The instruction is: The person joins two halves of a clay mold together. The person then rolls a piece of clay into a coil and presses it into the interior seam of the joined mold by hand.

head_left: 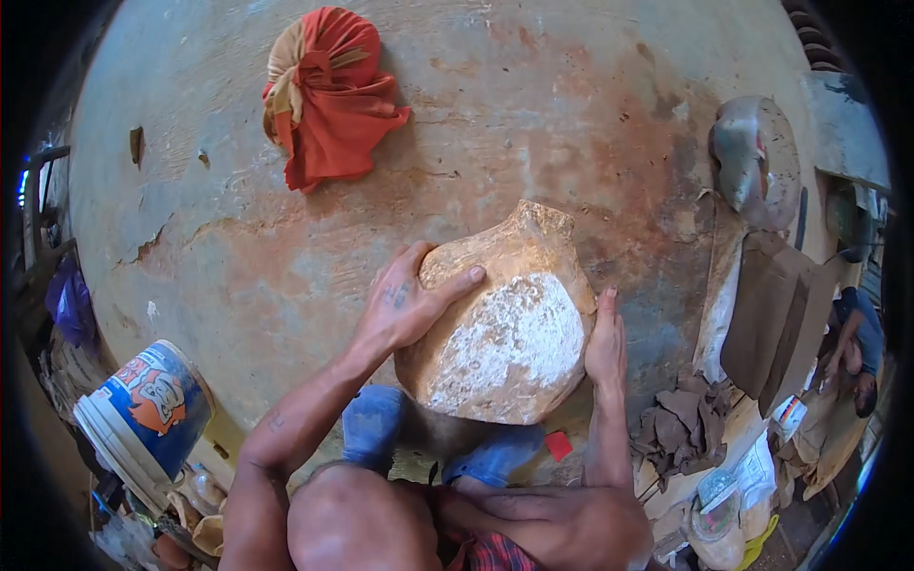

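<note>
Bare knees (362, 523) lie nearest the camera at the lower edge, with blue shoes (373, 423) just beyond them. A block (495, 328), tan with a rough white patch (519, 347) on its upper face, occupies the centre, in front of the knees and between the two hands. Its outline is broad and rounded toward the body and narrows to a short neck (546, 221) at the far end. The long axis therefore runs from near left to far right, the neck pointing away from the person. The left hand (407, 300) grips the far left edge: its thumb lies over the face, while the fingers pass behind, their tips hidden. The right hand (606, 347) presses along the right flank, fingers nearly straight and directed away from the body. The two hands thus hold the block from opposite sides, the left slightly farther from the body; neither touches the neck. Whether the underside bears on anything cannot be told. Beyond, at far left, a red and tan bundle (333, 105) rests on the floor (533, 95), well apart from the block. A tilted bucket (143, 419) appears at left, a crumpled brown sheet (681, 425) at right.
</note>
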### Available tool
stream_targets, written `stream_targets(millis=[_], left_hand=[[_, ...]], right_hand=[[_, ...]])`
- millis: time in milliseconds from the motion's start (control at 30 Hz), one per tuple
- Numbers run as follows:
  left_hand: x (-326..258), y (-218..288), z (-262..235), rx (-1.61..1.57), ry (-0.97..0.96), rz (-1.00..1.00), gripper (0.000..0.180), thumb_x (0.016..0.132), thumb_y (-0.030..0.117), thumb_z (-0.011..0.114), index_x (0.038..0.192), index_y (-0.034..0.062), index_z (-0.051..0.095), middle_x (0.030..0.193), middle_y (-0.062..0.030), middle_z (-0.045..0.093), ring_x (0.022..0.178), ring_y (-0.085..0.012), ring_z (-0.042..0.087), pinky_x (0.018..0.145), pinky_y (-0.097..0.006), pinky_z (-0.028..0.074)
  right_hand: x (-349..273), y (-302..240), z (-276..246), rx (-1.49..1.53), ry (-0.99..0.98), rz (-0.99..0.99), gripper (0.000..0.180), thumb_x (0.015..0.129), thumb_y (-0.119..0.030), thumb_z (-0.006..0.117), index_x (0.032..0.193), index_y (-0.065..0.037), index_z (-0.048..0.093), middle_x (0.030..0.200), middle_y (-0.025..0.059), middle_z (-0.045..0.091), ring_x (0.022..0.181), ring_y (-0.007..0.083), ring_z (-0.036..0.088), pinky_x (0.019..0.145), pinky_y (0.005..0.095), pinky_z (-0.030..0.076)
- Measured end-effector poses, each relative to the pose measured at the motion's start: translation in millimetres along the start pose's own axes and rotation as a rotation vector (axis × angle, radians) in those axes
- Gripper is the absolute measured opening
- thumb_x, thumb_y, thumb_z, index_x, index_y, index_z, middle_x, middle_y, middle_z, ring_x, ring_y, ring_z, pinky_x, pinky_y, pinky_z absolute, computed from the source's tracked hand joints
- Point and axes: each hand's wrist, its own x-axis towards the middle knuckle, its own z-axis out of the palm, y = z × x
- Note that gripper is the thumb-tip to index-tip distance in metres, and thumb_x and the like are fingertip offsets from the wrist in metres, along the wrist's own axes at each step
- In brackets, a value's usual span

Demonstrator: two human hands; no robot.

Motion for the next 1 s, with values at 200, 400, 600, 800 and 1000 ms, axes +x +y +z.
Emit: stream_targets(millis=[200,400,600,800,1000], left_hand=[[0.5,4.9,0.0,-0.007,0.006,-0.038,0.080,0.082,0.062,0.081,0.129,-0.0012,0.070,0.119,-0.0265,0.073,0.113,-0.0375,0.072,0.101,-0.047,0.054],[4.8,-0.3,-1.0,-0.067,-0.007,0.054,0.077,0.077,0.056,0.087,0.125,-0.0024,0.071,0.108,-0.0235,0.075,0.101,-0.0359,0.075,0.092,-0.046,0.057],[9.7,-6.5,-4.8,0.022,-0.027,0.096,0.080,0.073,0.054,0.090,0.126,-0.0028,0.070,0.106,-0.0216,0.074,0.102,-0.0354,0.074,0.091,-0.044,0.057],[6.1,-9.7,0.3,-0.106,-0.025,0.048,0.080,0.073,0.053,0.090,0.126,-0.0030,0.070,0.111,-0.0223,0.075,0.106,-0.0348,0.073,0.095,-0.044,0.056],[7.9,-5.7,-0.3,-0.052,-0.030,0.030,0.079,0.074,0.053,0.090,0.126,-0.0031,0.070,0.111,-0.0228,0.076,0.105,-0.0336,0.074,0.094,-0.044,0.057]], right_hand=[[-5.3,-2.2,13.4,0.137,0.091,-0.126,0.079,0.111,-0.062,0.032,0.108,0.008,0.068,0.092,0.0212,0.072,0.088,0.0280,0.065,0.084,0.0438,0.048],[-3.0,-16.9,5.1,0.159,0.044,-0.164,0.071,0.108,-0.060,0.044,0.113,0.007,0.066,0.093,0.0182,0.071,0.088,0.0226,0.064,0.081,0.0391,0.049],[1.1,-13.5,2.1,0.145,0.012,-0.142,0.069,0.105,-0.060,0.048,0.114,0.006,0.067,0.087,0.0192,0.071,0.080,0.0267,0.067,0.074,0.0418,0.051],[-0.3,-7.5,4.9,0.222,0.119,-0.208,0.065,0.106,-0.057,0.049,0.112,0.004,0.067,0.081,0.0206,0.069,0.074,0.0339,0.069,0.070,0.0433,0.051],[1.2,-5.0,5.0,0.130,0.067,-0.133,0.062,0.107,-0.055,0.047,0.112,0.003,0.068,0.087,0.0216,0.071,0.085,0.0359,0.069,0.079,0.0448,0.051]])
